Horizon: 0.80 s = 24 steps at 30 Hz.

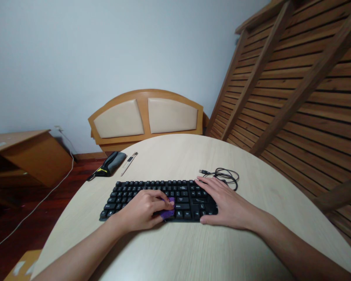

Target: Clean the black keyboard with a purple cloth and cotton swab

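Observation:
A black keyboard [152,192] lies across the middle of a round light-wood table [193,249]. My left hand [143,210] is curled over the keyboard's front middle, its fingers pinched on a small purple object [169,208] pressed against the keys. My right hand [222,205] lies flat with fingers stretched out on the keyboard's right end, holding it down. The keyboard's black cable [222,176] lies coiled just behind my right hand, with its USB plug pointing left.
A dark grey pouch [109,164] and a slim pen-like tool [129,163] lie at the table's far left edge. Behind the table stand a padded wooden headboard [146,117] and a slatted wooden frame [295,89]. A low wooden cabinet [23,156] sits left on the floor.

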Each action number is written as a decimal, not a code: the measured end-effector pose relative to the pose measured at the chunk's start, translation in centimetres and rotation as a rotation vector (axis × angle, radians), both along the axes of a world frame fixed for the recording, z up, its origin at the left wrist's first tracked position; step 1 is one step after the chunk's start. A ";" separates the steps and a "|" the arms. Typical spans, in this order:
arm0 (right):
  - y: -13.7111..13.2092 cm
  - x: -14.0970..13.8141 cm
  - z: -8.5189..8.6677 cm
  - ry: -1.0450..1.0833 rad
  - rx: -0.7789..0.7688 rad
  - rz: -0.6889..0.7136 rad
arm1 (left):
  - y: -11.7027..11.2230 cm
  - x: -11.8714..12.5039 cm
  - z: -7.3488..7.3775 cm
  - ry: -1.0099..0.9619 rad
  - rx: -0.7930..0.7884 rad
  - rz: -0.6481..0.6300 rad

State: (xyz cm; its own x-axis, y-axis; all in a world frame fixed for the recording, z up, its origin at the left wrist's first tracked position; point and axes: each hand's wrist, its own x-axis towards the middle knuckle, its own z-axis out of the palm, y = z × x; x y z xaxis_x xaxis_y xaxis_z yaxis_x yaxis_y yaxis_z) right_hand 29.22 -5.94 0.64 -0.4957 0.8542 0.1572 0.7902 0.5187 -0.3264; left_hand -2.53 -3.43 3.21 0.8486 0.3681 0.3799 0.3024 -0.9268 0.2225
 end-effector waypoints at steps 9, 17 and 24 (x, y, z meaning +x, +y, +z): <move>0.4 1.1 0.5 0.003 -0.012 -0.008 | -0.5 0.3 0.4 -0.004 -0.010 -0.066; 0.5 1.2 0.2 0.026 0.005 -0.003 | -1.1 0.6 0.8 -0.004 -0.137 -0.170; 0.4 1.7 0.4 0.005 -0.031 0.046 | 0.1 -0.4 -0.8 -0.243 0.075 0.122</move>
State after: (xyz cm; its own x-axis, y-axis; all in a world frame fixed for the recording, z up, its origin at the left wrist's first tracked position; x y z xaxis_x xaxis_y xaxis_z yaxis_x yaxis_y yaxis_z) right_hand 30.88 -5.58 1.02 -0.5335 0.8352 0.1334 0.7643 0.5436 -0.3469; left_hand -2.97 -3.32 2.39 0.6804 0.4255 0.5966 0.3593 -0.9033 0.2344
